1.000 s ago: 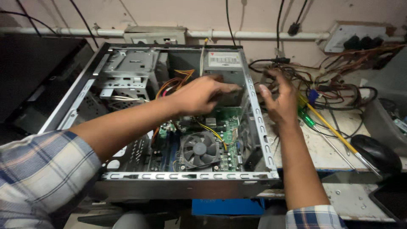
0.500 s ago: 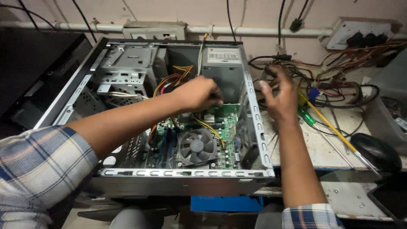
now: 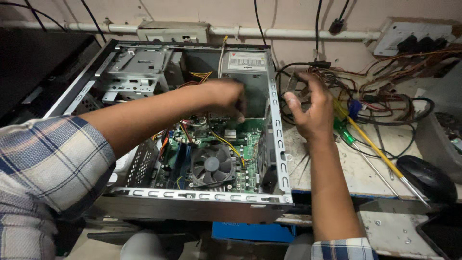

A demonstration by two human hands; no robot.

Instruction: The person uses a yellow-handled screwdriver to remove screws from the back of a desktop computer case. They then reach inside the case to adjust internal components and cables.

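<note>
An open desktop computer case (image 3: 192, 195) of perforated grey sheet metal is laid on its side on a worn, scratched workbench (image 3: 346, 168), its long axis running away from the camera toward the wall. At the far end of the case a boxy, dull-metal power supply (image 3: 248, 79) is seated, its labelled face turned upward. The left hand (image 3: 224, 98) is reached into the case and laid against the near side of the power supply, fingers curled downward; whether anything is pinched cannot be told. Below it a green circuit board (image 3: 240, 144) is seen, with a round black cooling fan (image 3: 212, 165) on a finned heat sink, and yellow and orange wires (image 3: 199, 76) are bundled beside the drive cage (image 3: 132, 72) of bare stamped steel. The right hand (image 3: 310, 108) is held outside the case, just beside its right wall, fingers loosely spread and bent, nothing visibly gripped. To its right lie a green-handled screwdriver (image 3: 346, 135) and a long yellow-shafted tool (image 3: 380, 156), both pointing diagonally toward the near right, next to a glossy black mouse (image 3: 426, 178) and a tangle of dark cables (image 3: 385, 96).
</note>
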